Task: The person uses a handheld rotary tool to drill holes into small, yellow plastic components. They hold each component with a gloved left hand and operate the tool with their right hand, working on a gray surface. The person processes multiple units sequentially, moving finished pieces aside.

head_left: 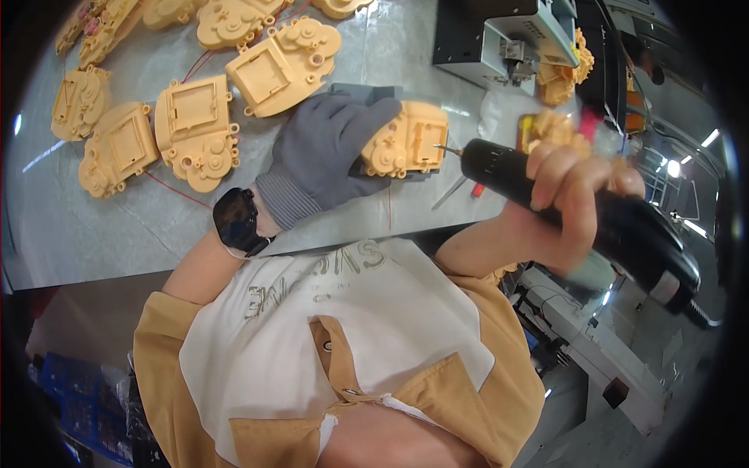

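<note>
My left hand [331, 144], in a grey knit glove, is closed round the left side of a yellow-orange plastic housing [409, 140]. The housing rests on a dark grey block [359, 93], partly hidden under the glove. My bare right hand [573, 195] grips a black electric screwdriver [507, 168], whose cable leaves its back end at the right. The driver's thin bit points left at the housing's right edge; whether it touches I cannot tell. A thin red wire hangs below the housing.
Several similar housings [195, 125] with red wires lie on the grey metal table [312, 226] at the left and back. A grey and black machine [515, 54] stands at the back right. Near the table's front edge lie a thin metal tool [449, 193] and a red item [478, 189].
</note>
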{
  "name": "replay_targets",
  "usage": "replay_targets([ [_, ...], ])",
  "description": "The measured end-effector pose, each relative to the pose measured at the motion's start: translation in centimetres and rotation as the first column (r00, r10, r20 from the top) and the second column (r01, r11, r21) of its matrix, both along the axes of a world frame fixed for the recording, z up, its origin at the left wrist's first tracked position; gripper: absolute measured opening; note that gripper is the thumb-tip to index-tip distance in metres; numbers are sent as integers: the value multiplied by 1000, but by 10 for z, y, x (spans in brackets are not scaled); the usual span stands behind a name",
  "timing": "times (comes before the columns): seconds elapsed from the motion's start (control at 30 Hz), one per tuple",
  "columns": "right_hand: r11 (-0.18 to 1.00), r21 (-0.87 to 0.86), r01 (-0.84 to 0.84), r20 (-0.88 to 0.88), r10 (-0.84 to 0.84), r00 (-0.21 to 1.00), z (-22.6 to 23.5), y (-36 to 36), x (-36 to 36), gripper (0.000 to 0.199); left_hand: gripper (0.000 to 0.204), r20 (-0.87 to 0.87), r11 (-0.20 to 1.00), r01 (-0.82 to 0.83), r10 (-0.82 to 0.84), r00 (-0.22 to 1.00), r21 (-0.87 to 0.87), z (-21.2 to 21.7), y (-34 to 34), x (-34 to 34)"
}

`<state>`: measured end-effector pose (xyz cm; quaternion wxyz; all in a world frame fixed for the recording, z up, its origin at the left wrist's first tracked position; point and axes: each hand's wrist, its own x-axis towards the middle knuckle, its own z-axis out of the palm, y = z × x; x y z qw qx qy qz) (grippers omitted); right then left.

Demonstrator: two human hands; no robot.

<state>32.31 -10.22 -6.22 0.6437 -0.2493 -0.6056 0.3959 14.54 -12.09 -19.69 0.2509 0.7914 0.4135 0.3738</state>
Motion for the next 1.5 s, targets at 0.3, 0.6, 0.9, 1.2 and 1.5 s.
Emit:
replay_targets([
  [0.3, 993, -3, -118, 106, 117, 987, -13, 17, -16, 44, 78, 66, 995, -31, 38, 997, -96, -2, -3, 1],
  [0.6, 994, -70, 87, 263, -66, 962, -17, 28, -31, 38, 78, 99, 997, -23, 31, 995, -79, -7, -1, 2],
  [0.9, 984, -136, 116, 325, -67, 943, -17, 33, -39, 32, 86, 135, 994, 5, 10, 991, -113, -5, -6, -3],
  [1.2, 961, -130, 242, 158, -221, 962, -29, 23, -52, 29, 79, 95, 992, 24, -12, 995, -121, 18, 1, -3],
  [1.5, 991, -77, 107, -614, -131, 778, 13, -3, 55, 19, 55, 684, 797, 186, 342, 644, -574, 57, 0, 9],
])
